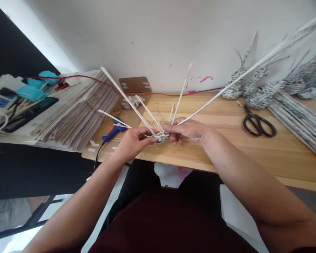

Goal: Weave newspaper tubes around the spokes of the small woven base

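Above the front of a wooden table [252, 154], both hands meet on a small woven piece of rolled newspaper [162, 136]. My left hand [133, 141] pinches its left side with fingers closed. My right hand [187, 130] grips its right side, fingers curled. Several thin paper sticks [126, 97] fan upward from the woven core. One very long stick [252, 67] runs from my right hand toward the upper right corner.
Black scissors [258, 122] lie on the table to the right. Bundles of paper sticks [300, 123] and several woven paper pieces [258, 92] sit at the far right. A blue glue gun [115, 130] and a stack of newspapers [79, 112] are at the left.
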`<state>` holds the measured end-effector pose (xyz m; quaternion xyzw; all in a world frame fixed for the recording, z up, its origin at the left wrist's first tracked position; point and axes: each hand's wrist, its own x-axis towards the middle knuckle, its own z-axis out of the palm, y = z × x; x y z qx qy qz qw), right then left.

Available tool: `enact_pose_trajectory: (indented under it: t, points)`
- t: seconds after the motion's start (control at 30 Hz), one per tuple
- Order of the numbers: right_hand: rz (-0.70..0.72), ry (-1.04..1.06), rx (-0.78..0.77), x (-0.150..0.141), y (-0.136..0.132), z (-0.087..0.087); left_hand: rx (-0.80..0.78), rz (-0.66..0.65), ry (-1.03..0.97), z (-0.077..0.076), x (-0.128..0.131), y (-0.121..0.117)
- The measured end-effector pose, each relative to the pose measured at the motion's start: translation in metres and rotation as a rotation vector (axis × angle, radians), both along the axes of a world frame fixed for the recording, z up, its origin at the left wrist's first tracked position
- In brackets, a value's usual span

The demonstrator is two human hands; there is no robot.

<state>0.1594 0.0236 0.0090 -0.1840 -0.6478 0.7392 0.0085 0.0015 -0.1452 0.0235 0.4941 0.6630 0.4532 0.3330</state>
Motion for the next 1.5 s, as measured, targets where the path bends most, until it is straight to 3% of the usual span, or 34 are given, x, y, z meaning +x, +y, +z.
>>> enact_pose_trajectory:
  t: [0.5, 0.77, 1.23, 1.5]
  points:
    - [-0.017, -0.021, 0.076, 0.002, -0.002, 0.003, -0.012, 0.074, 0.083, 0.0, 0.003, 0.004]
    - [-0.066, 0.001, 0.136, -0.002, -0.005, -0.001, -0.018, 0.107, 0.013, 0.001, 0.004, 0.005]
    - [-0.11, -0.001, -0.021, -0.005, -0.002, -0.001, -0.011, 0.106, 0.047, 0.001, 0.007, 0.008]
    - [-0.061, -0.007, 0.074, -0.001, -0.003, 0.0, -0.021, 0.115, 0.106, 0.002, 0.011, 0.01]
